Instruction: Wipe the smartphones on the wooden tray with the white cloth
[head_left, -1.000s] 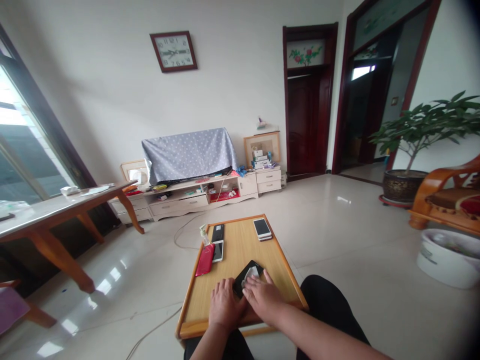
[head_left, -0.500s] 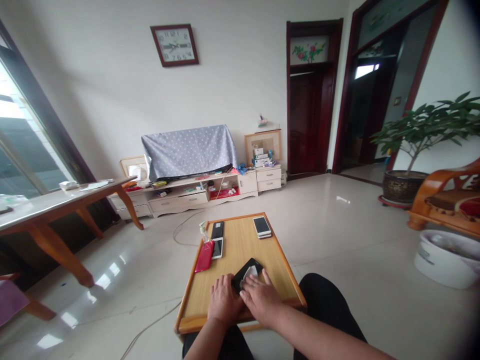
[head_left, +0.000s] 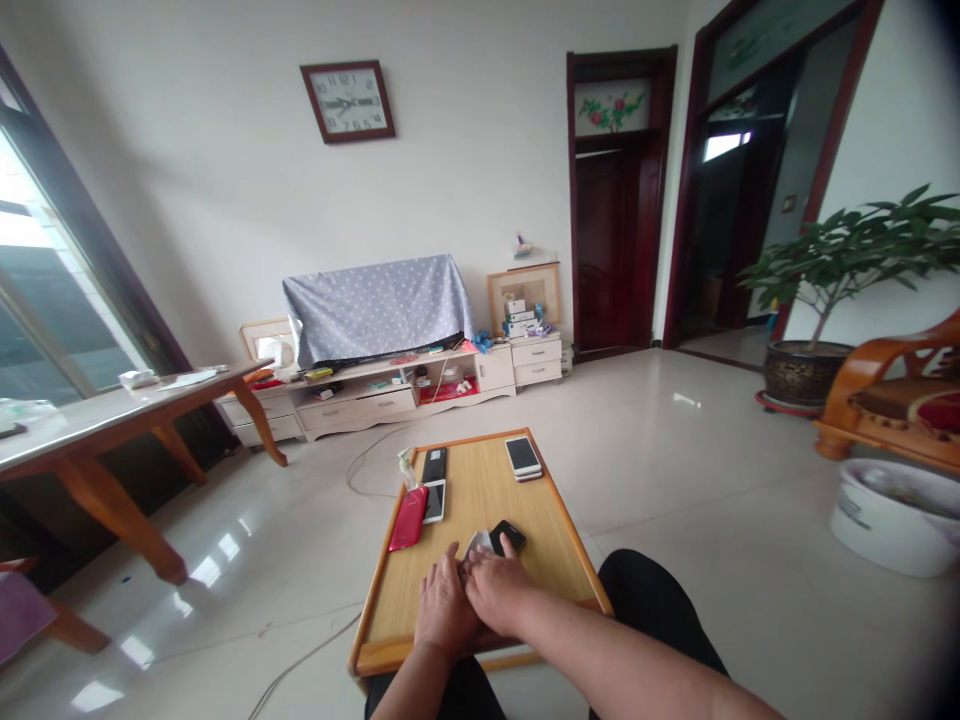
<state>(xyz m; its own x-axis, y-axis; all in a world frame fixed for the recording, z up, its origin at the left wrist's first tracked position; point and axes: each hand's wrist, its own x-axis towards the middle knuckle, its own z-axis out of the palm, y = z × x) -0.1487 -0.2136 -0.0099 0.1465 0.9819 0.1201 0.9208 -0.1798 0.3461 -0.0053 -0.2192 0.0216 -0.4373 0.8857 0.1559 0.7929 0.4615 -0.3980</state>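
A black phone point(head_left: 510, 538) lies slanted on the small wooden table, its near part covered by my hands. My left hand point(head_left: 445, 605) grips the phone's near left side, the fingers pointing forward and the exact contact hidden. Over the phone, my right hand point(head_left: 498, 592) presses a crumpled white wipe point(head_left: 478, 543) against its left part, with the fingertips touching my left hand. To the left lie a red phone point(head_left: 409, 518), a white phone point(head_left: 434, 502) and a black phone-like device point(head_left: 434, 464). A clear pump bottle point(head_left: 407, 468) stands beside them.
The small table point(head_left: 480, 480) has a raised wooden rim and stands before my knees. Two stacked white phones point(head_left: 523, 457) lie at its far right corner. A cable point(head_left: 300, 655) runs over the floor at left. A white bucket point(head_left: 892, 515) stands at right.
My right hand and the wipe have moved left across the black phone, baring its far right corner. My left hand stays at the phone's near left side.
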